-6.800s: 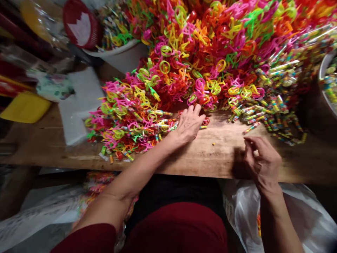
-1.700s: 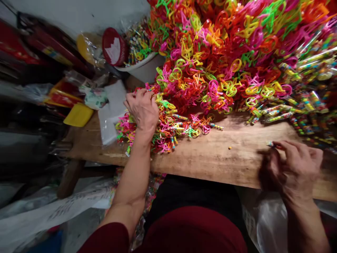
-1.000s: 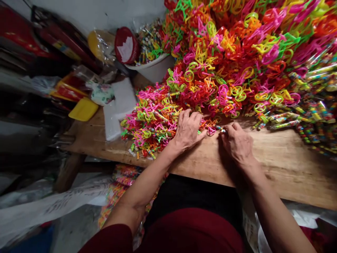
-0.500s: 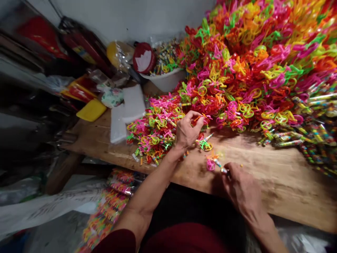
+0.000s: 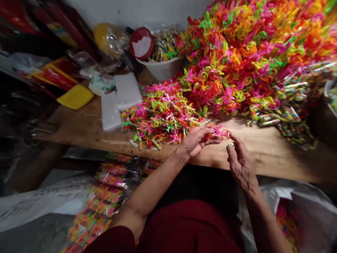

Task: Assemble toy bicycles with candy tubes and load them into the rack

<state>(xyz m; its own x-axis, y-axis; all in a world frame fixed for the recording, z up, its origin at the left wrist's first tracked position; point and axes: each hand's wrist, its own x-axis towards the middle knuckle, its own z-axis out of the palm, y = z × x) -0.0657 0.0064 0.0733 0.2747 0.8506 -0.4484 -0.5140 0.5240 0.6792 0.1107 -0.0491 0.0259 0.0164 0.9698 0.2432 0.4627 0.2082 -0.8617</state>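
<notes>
My left hand [image 5: 196,142] is over the front of the bench, thumb and fingers closing around a small red plastic piece [image 5: 207,136]. Just beyond its fingertips is a pink plastic toy piece [image 5: 218,130]; whether the hand touches it I cannot tell. Facing it, my right hand [image 5: 240,160] pinches a small candy tube [image 5: 231,144], mostly hidden by the fingers, with a pale end showing. A red plastic ring [image 5: 226,134] shows at its index fingertip. Left of the hands lies a low heap of toy pieces with tubes [image 5: 163,116].
A huge pile of bright plastic pieces [image 5: 237,63] rises behind, with clear candy-filled tubes [image 5: 289,109] at its right. White plastic sheets [image 5: 127,91], a yellow scoop-like item [image 5: 76,96] and a white tub [image 5: 162,68] stand along the wooden bench [image 5: 86,131]. Packed bags [image 5: 105,196] hang below.
My left hand has come away from the heap toward my right hand, its fingers stretching out. My right hand has turned upward, and the two are now close together. The view has shifted right.
</notes>
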